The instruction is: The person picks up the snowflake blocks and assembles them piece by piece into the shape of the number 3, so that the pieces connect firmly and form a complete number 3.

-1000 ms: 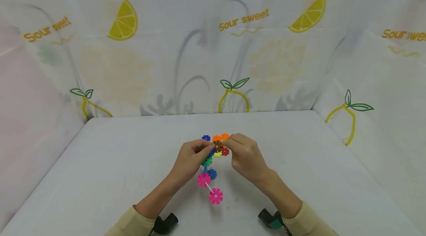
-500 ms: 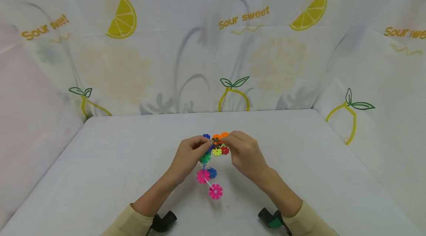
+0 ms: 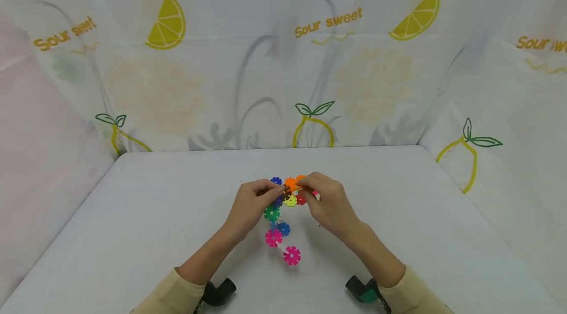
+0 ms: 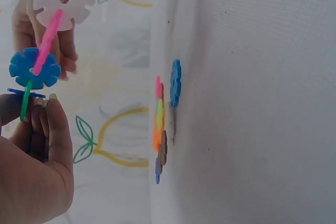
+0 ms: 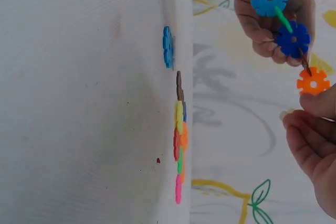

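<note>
A white printed cloth [image 3: 212, 73] stands behind and at the sides of the white worktop [image 3: 133, 220]. Two bare hands meet above its centre: the left hand [image 3: 245, 208] and the right hand [image 3: 332, 203].

Between them hangs a chain [image 3: 269, 235] of notched plastic discs, joined slot into slot and held clear of the worktop. Its long axis runs from the fingertips back toward the body, bearing slightly right at the near end.

Left fingers: pinching the chain near its far end, around the dark blue disc [image 5: 286, 38] and the brown disc [image 3: 287, 194]; which of the two takes the grip cannot be told. Right fingers: thumb and forefinger stand apart, with a gap visible between their tips; the forefinger overlaps the rim of the orange end disc [image 5: 304, 83], but contact cannot be confirmed.

Governing relation: the orange end disc lies between the hands, just left of the right fingertips and beyond the brown disc as seen from the left fingers. The right hand appears the nearer.

Loose pieces lie beyond and beneath the hands, among them a yellow disc [image 3: 290, 201] and a red disc [image 3: 301, 200]. Smallest item: a red speck [image 5: 158, 160] on the worktop
</note>
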A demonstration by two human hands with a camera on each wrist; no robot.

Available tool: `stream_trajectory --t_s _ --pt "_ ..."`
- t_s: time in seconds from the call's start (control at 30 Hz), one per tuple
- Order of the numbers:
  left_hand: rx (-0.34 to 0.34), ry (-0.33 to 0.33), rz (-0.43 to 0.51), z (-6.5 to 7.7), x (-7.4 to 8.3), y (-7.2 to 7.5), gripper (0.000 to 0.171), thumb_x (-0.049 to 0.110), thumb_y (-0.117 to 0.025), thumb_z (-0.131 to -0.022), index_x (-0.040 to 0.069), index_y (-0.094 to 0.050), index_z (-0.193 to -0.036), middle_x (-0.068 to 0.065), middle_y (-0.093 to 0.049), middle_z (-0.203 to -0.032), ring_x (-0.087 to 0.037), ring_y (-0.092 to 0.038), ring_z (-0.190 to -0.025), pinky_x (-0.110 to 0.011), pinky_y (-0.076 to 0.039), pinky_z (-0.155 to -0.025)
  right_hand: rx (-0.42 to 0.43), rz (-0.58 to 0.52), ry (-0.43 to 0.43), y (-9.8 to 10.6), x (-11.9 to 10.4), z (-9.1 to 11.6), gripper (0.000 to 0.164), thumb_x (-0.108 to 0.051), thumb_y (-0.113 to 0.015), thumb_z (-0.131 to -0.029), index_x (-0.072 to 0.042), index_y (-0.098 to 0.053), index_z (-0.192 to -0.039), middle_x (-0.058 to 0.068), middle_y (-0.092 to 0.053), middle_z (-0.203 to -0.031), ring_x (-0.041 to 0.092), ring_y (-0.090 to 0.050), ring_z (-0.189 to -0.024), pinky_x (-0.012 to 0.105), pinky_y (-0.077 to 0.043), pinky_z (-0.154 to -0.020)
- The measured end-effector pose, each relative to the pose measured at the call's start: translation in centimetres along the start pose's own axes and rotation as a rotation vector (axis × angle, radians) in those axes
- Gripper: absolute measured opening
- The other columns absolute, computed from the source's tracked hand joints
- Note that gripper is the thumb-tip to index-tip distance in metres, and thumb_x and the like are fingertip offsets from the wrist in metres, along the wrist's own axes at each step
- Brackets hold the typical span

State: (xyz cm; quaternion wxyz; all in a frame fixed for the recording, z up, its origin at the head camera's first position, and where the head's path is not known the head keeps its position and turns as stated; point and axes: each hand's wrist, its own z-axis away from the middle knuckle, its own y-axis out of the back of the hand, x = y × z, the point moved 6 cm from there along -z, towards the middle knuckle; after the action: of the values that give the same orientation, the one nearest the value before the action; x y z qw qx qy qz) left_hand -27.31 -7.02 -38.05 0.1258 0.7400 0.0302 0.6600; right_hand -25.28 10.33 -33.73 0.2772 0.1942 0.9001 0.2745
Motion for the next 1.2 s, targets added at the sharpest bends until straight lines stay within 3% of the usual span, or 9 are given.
stream_trajectory --t_s 0.13,0.3,0.43,0.57,0.8,1.0,1.2 --pt "0.004 -0.01 0.021 0.0 0.3 0.2 0.021 0.026 -0.066 -0.096 0.007 -0.074 -0.096 -0.009 -0.069 -0.085 -0.019 -0.061 -0.076 -0.022 -0.054 -0.068 -0.115 0.022 -0.134 -1.1 0.9 0.4 0.015 0.002 -0.075 -0.084 -0.002 -0.072 -0.098 0.002 -0.07 -0.085 0.011 -0.06 -0.074 0.02 -0.056 -0.068" --pt "-0.003 -0.012 0.033 -0.1 0.3 0.3 0.023 0.028 -0.067 -0.095 0.006 -0.074 -0.096 -0.012 -0.07 -0.087 -0.02 -0.065 -0.077 -0.023 -0.055 -0.07 -0.343 0.032 -0.325 -3.4 1.9 1.3 0.024 -0.011 -0.076 -0.086 -0.004 -0.07 -0.108 0.001 -0.069 -0.088 0.01 -0.056 -0.077 0.021 -0.052 -0.07" --pt "-0.005 -0.014 0.033 -0.1 0.3 0.3 0.024 0.029 -0.067 -0.095 0.006 -0.074 -0.095 -0.015 -0.07 -0.089 -0.021 -0.066 -0.079 -0.023 -0.056 -0.071 -0.506 0.037 -0.413 -5.0 2.3 2.1 0.027 -0.018 -0.077 -0.085 -0.006 -0.071 -0.109 -0.001 -0.067 -0.089 0.011 -0.055 -0.08 0.023 -0.05 -0.07" --pt "0.005 -0.02 0.029 -0.1 0.4 0.4 0.024 0.029 -0.067 -0.095 0.006 -0.074 -0.093 -0.011 -0.068 -0.086 -0.021 -0.063 -0.078 -0.022 -0.053 -0.069 -0.611 0.081 -0.407 -6.0 2.3 2.6 0.026 -0.021 -0.078 -0.083 -0.008 -0.073 -0.106 -0.002 -0.066 -0.088 0.011 -0.055 -0.08 0.023 -0.049 -0.069" --pt "0.013 -0.017 0.032 0.0 0.6 0.7 0.021 0.026 -0.067 -0.095 0.006 -0.074 -0.095 -0.006 -0.067 -0.084 -0.018 -0.061 -0.077 -0.022 -0.053 -0.067 -0.713 0.086 -0.407 -6.9 1.8 3.1 0.033 -0.027 -0.08 -0.082 -0.009 -0.075 -0.109 -0.004 -0.062 -0.09 0.006 -0.054 -0.082 0.02 -0.048 -0.069" --pt "-0.009 -0.018 0.047 0.0 0.7 0.3 0.024 0.028 -0.067 -0.095 0.004 -0.073 -0.093 -0.006 -0.067 -0.083 -0.018 -0.061 -0.076 -0.022 -0.052 -0.066 -0.742 0.135 -0.342 -7.5 0.7 3.3 0.021 -0.023 -0.079 -0.083 -0.013 -0.075 -0.101 -0.007 -0.059 -0.086 0.004 -0.051 -0.078 0.017 -0.047 -0.066" --pt "-0.012 -0.022 0.026 0.1 0.8 0.3 0.024 0.028 -0.067 -0.095 0.004 -0.073 -0.094 -0.006 -0.068 -0.083 -0.018 -0.06 -0.076 -0.023 -0.052 -0.065 -0.729 0.165 -0.295 -7.6 0.3 3.4 0.022 -0.023 -0.079 -0.083 -0.016 -0.076 -0.104 -0.008 -0.055 -0.083 0.003 -0.047 -0.074 0.017 -0.043 -0.062"
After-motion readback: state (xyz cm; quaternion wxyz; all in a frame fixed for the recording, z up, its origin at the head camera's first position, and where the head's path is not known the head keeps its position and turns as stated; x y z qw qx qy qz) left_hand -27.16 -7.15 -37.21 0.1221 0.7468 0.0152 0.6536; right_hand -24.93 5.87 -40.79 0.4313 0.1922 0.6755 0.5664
